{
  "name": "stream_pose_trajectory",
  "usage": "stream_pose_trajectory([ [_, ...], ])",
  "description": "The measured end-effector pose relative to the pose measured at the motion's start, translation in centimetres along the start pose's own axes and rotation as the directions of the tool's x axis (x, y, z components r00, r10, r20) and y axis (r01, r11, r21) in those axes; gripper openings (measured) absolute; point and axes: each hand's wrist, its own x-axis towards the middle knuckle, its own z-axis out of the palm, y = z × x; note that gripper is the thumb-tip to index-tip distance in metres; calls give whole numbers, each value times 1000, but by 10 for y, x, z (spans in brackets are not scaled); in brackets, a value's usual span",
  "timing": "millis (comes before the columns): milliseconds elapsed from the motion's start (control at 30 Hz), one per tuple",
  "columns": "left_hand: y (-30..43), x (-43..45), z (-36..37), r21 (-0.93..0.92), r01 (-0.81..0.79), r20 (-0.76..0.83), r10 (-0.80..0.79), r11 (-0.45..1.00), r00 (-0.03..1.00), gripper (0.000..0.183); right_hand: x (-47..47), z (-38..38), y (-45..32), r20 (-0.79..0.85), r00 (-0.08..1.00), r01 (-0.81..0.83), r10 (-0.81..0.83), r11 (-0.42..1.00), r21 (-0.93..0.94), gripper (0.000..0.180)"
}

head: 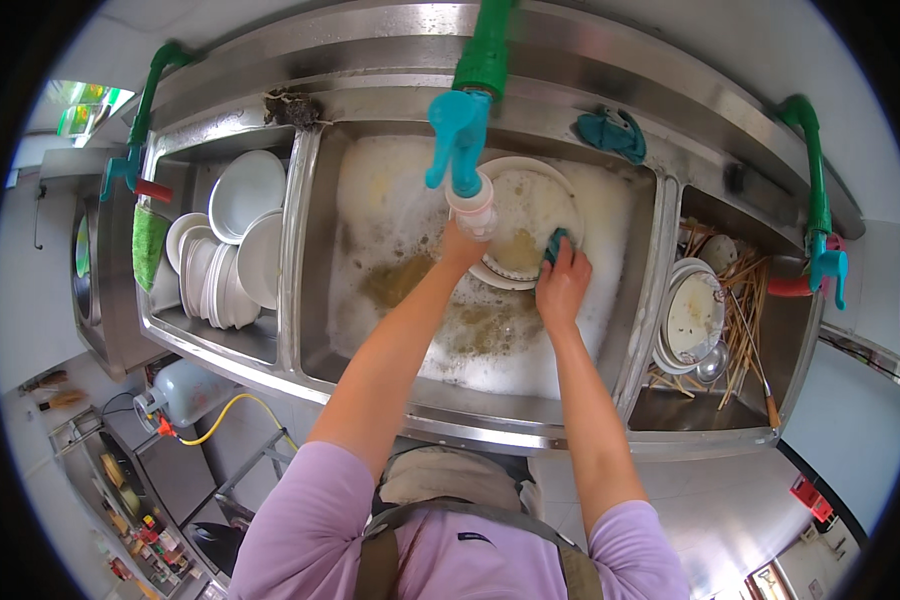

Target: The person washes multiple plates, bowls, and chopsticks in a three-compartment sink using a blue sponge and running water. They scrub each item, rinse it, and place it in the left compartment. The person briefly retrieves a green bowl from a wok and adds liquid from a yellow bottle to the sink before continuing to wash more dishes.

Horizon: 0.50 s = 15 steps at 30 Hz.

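In the middle sink lies a stack of pale plates amid suds and brownish water. My left hand is at the stack's left rim, its fingers partly hidden behind the clear tap nozzle. A dark green cloth is pressed by my right hand against the right side of the top plate. Over the sink hangs a green pipe with a turquoise tap, just above my left hand.
White plates and bowls stand in the left basin. The right basin holds soiled dishes, many chopsticks and a ladle. A second cloth and a dark scouring pad lie on the back ledge. A green cloth hangs left.
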Motion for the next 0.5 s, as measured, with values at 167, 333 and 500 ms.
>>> stream_pose_trajectory([
  [167, 34, -51, -22, -330, 244, 73, -233, 912, 970, 46, 10, 26, -1, 47, 999, 1, 2, 998, -62, 42],
  [333, 51, -96, -47, -323, 403, 97, -394, 856, 914, 61, -2, 55, -47, -16, 999, -49, 49, 998, 32, 53],
  [500, 31, -80, -90, -449, 477, 164, -455, 756, 875, 67, -26, 75, -124, 327, 940, -161, -98, 716, 679, 56],
])
